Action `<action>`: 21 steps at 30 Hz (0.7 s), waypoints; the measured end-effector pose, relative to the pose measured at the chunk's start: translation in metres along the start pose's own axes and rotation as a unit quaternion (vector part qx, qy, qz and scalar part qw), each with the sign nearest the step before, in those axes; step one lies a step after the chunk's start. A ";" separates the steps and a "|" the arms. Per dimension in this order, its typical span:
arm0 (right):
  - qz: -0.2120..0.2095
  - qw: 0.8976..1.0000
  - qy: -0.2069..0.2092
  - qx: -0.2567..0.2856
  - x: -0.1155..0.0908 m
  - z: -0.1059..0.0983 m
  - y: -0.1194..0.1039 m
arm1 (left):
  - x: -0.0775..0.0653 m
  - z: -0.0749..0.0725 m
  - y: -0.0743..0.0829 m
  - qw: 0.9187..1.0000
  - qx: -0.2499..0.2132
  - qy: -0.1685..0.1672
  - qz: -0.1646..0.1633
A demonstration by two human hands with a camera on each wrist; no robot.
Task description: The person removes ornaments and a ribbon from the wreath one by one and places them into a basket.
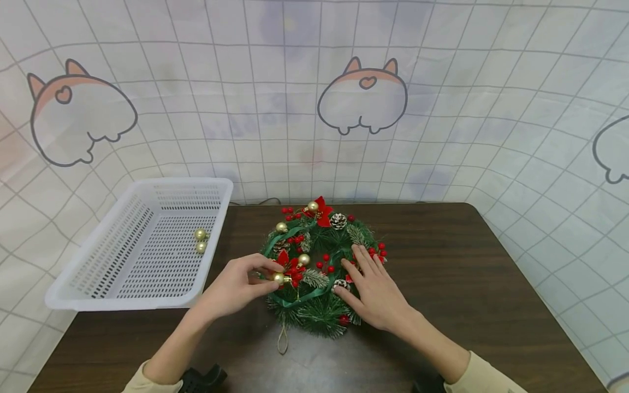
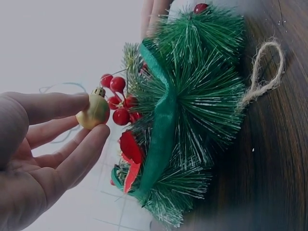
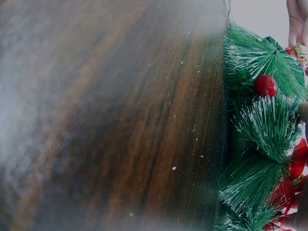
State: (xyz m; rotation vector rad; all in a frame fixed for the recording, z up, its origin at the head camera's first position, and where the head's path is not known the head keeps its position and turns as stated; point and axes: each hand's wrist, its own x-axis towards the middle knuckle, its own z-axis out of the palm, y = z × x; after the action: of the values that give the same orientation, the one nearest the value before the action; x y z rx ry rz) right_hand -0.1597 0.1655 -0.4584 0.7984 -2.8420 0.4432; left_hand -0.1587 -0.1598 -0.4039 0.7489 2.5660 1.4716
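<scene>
A green wreath [image 1: 321, 316] with red berries, pinecones, red flowers and a green ribbon [image 2: 166, 115] lies on the table. Between thumb and fingers my left hand [image 1: 243, 286] pinches a small gold ball ornament [image 2: 94, 111], held at the wreath's left side beside red berries [image 2: 118, 85]. My right hand [image 1: 375, 292] rests on the wreath's right side with fingers extended, near a frosted pinecone [image 1: 341, 284]. Other gold balls sit on the wreath, one of them a gold ball [image 1: 304, 260] near its middle. A twine loop [image 2: 269, 72] sticks out from its near edge.
At the left stands a white perforated basket [image 1: 123, 300] with two gold balls [image 1: 200, 240] inside. The dark wooden table [image 1: 467, 284] reaches back to a gridded cloth backdrop [image 1: 275, 109]. A black object [image 1: 203, 379] lies by my left forearm.
</scene>
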 end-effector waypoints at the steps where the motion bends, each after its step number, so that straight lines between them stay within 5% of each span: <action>1: 0.000 1.000 0.000 0.000 0.000 0.000 0.000 | 0.000 0.001 0.000 1.000 0.000 0.002 0.000; 21: -0.002 1.000 0.000 -0.001 0.000 0.000 -0.001 | 0.010 0.010 -0.001 0.998 0.012 0.065 -0.011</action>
State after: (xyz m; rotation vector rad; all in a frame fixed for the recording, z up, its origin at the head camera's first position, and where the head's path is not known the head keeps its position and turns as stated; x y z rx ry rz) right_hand -0.1589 0.1649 -0.4584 0.8029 -2.8398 0.4391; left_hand -0.1643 -0.1479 -0.4088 0.6457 2.6800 1.5344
